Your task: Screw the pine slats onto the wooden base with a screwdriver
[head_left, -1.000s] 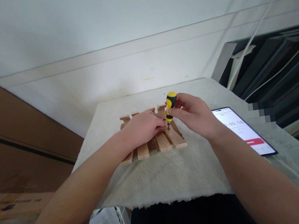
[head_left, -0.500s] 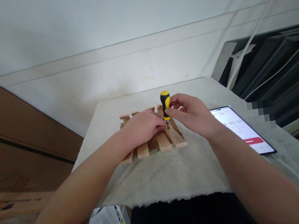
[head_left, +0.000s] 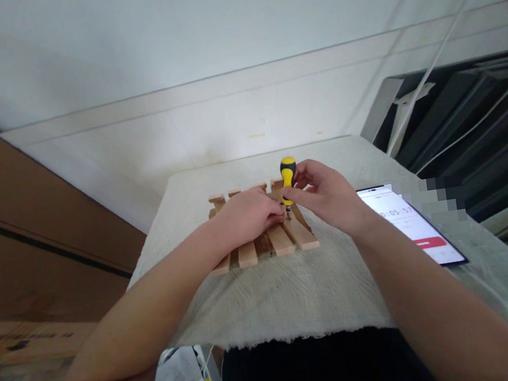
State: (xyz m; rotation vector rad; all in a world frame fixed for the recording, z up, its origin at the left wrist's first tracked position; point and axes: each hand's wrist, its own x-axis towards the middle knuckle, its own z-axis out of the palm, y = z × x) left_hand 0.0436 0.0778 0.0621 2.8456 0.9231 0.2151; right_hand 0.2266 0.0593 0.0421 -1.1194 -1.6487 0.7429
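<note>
My right hand (head_left: pixel 323 193) grips a stubby yellow-and-black screwdriver (head_left: pixel 288 179) with thumb and fingers at its handle. The screwdriver stands nearly upright, tip down at a small metal part (head_left: pixel 288 216) on the rightmost slat of a slatted wooden piece (head_left: pixel 305 235). My left hand (head_left: pixel 252 213) lies across the slats from the left, fingers bent and closed close beside the screwdriver's shaft. What those fingertips pinch, if anything, is hidden by the hand.
A cloth-covered table (head_left: pixel 279 303) bears the wooden piece. On the right lies a phone (head_left: pixel 400 220) with a lit timer screen. Large cardboard boxes (head_left: pixel 37 233) stand to the left, dark panels (head_left: pixel 475 121) lean at the right, and a white wall (head_left: pixel 225 119) rises behind.
The screwdriver handle has turned in my right hand, showing more yellow, and leans slightly more to the right. My left hand stays on the slats. The view has shifted a little.
</note>
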